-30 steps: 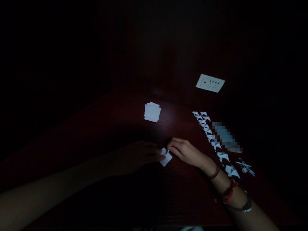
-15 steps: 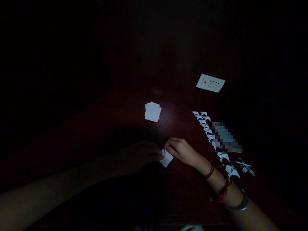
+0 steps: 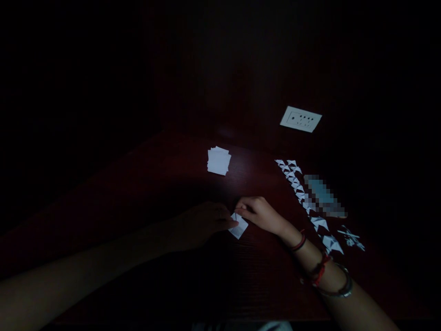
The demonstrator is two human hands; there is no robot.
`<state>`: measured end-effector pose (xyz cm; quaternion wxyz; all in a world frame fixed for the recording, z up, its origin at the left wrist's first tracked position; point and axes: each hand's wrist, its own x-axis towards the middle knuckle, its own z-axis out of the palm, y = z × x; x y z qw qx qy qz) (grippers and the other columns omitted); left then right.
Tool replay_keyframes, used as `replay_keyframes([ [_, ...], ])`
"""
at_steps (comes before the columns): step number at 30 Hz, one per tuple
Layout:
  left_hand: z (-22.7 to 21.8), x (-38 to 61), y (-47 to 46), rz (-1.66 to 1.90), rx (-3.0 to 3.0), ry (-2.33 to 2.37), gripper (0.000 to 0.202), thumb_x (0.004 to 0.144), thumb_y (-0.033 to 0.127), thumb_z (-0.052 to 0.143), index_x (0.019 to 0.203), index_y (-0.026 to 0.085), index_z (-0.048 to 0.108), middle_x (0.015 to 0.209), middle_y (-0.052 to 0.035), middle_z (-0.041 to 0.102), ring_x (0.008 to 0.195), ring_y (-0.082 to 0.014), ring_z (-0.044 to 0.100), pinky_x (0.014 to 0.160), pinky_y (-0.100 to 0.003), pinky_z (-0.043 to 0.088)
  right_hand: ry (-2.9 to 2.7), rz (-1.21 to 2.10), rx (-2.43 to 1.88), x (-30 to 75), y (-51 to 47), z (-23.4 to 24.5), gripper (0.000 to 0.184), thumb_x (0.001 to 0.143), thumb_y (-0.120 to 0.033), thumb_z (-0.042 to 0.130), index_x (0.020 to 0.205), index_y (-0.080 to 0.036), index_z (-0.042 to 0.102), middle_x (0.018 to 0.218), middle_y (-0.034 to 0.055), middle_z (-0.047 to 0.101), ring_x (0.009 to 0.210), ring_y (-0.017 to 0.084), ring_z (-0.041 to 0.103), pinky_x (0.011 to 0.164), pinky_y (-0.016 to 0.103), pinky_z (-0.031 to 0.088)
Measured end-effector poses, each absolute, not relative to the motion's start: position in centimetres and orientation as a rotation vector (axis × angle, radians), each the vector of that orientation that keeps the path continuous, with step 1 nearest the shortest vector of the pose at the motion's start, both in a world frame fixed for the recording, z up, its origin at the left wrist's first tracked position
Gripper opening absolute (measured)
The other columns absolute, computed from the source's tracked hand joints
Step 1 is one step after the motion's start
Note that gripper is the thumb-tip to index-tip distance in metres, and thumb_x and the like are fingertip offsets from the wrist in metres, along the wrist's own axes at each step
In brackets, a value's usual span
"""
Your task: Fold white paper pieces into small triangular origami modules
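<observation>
A small square of white paper [image 3: 240, 228] with creases lies on the dark red table between my hands. My left hand [image 3: 210, 220] is in deep shadow, its thumb pressing on the paper's left side and its other fingers beyond the far edge. Curled at the paper's upper right, my right hand [image 3: 260, 214] has its thumb and fingertips closed together on the top corner. What exactly lies between those fingertips is too dark to see. A stack of white paper squares [image 3: 219, 162] sits farther back.
Several folded white paper pieces [image 3: 295, 183] form a line along the right side of the table [image 3: 262, 285]. Beside them are a pixelated bluish object [image 3: 324, 195] and thin white scraps [image 3: 351, 238]. A white socket plate [image 3: 301, 119] is on the back wall.
My left thumb has slid slightly to the right over the paper. My right hand's fingers have curled a little more at the top corner. The other things are as before.
</observation>
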<state>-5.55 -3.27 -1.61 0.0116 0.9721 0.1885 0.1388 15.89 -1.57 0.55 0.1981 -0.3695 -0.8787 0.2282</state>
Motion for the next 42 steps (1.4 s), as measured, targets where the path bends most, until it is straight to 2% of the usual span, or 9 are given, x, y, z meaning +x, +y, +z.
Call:
replay_keyframes([
  [5, -1.3, -5.6, -3.5, 0.426, 3.033, 0.591, 0.052, 0.074, 0.001, 0.044, 0.122, 0.021, 0.04, 0.119, -0.005, 0.049, 0.111, -0.0212, 0.039, 0.092, -0.036, 0.031, -2.415, 0.707, -0.997, 16.9, -1.7, 1.0, 0.015, 0.081, -0.025, 0.051, 0.087, -0.013, 0.058, 0.067, -0.0011, 0.055, 0.059, 0.008, 0.048, 0.054, 0.018, 0.037],
  [7, -1.1, -5.6, -3.6, 0.414, 3.025, 0.592, 0.052, 0.074, 0.001, 0.044, 0.122, 0.021, 0.04, 0.118, -0.0049, 0.049, 0.11, -0.0211, 0.039, 0.092, -0.036, 0.031, -2.462, 0.671, -0.922, 17.5, -2.0, 1.4, 0.015, 0.08, -0.023, 0.052, 0.089, -0.014, 0.06, 0.076, 0.0014, 0.057, 0.066, 0.009, 0.051, 0.06, 0.019, 0.04],
  [12, -0.9, -5.4, -3.8, 0.374, 2.991, 0.625, 0.055, 0.075, 0.002, 0.045, 0.125, 0.024, 0.037, 0.119, -0.005, 0.048, 0.109, -0.0213, 0.04, 0.091, -0.037, 0.033, -2.645, 0.614, -0.742, 18.2, -2.5, 2.2, 0.02, 0.084, -0.019, 0.046, 0.091, -0.016, 0.064, 0.084, 0.0042, 0.058, 0.075, 0.01, 0.054, 0.068, 0.021, 0.042],
  [21, -0.6, -5.7, -3.6, 0.376, 2.968, 0.587, 0.061, 0.074, 0.001, 0.045, 0.128, 0.025, 0.033, 0.12, -0.0041, 0.047, 0.112, -0.0205, 0.038, 0.093, -0.036, 0.031, -2.801, 0.464, -0.795, 18.1, -3.1, 2.6, 0.029, 0.08, -0.01, 0.046, 0.102, -0.02, 0.062, 0.102, 0.0044, 0.056, 0.087, 0.012, 0.055, 0.077, 0.024, 0.043],
  [26, -1.3, -6.4, -2.6, 0.386, 2.971, 0.568, 0.06, 0.075, 0.001, 0.043, 0.127, 0.029, 0.033, 0.125, -0.0017, 0.044, 0.113, -0.0197, 0.038, 0.093, -0.036, 0.03, -2.792, 0.491, -0.77, 18.1, -3.1, 2.5, 0.029, 0.08, -0.01, 0.047, 0.104, -0.018, 0.06, 0.103, 0.0055, 0.056, 0.089, 0.013, 0.055, 0.079, 0.024, 0.044],
  [30, -1.5, -7.1, -1.8, 0.409, 2.97, 0.52, 0.066, 0.07, -0.004, 0.041, 0.125, 0.032, 0.036, 0.126, 0.0012, 0.043, 0.117, -0.0186, 0.034, 0.095, -0.036, 0.029, -2.823, 0.443, -0.777, 18.1, -3.4, 2.4, 0.031, 0.08, -0.011, 0.045, 0.107, -0.019, 0.058, 0.105, 0.0041, 0.055, 0.091, 0.013, 0.055, 0.081, 0.024, 0.044],
  [34, -0.8, -7.4, -1.7, 0.398, 2.948, 0.511, 0.065, 0.069, -0.004, 0.042, 0.124, 0.031, 0.039, 0.126, 0.0002, 0.044, 0.117, -0.0182, 0.036, 0.096, -0.035, 0.03, -2.888, 0.33, -0.788, 17.9, -4.0, 2.6, 0.037, 0.081, -0.009, 0.042, 0.112, -0.024, 0.054, 0.108, 0.0015, 0.055, 0.094, 0.013, 0.054, 0.083, 0.026, 0.043],
  [42, -1.0, -7.4, -1.5, 0.39, 2.954, 0.508, 0.069, 0.066, -0.006, 0.04, 0.123, 0.031, 0.04, 0.124, -0.0009, 0.045, 0.116, -0.0186, 0.036, 0.096, -0.037, 0.03, -2.926, 0.194, -0.781, 17.6, -4.1, 2.6, 0.037, 0.08, -0.007, 0.042, 0.11, -0.025, 0.056, 0.106, 0.0018, 0.057, 0.095, 0.014, 0.054, 0.084, 0.027, 0.043],
])
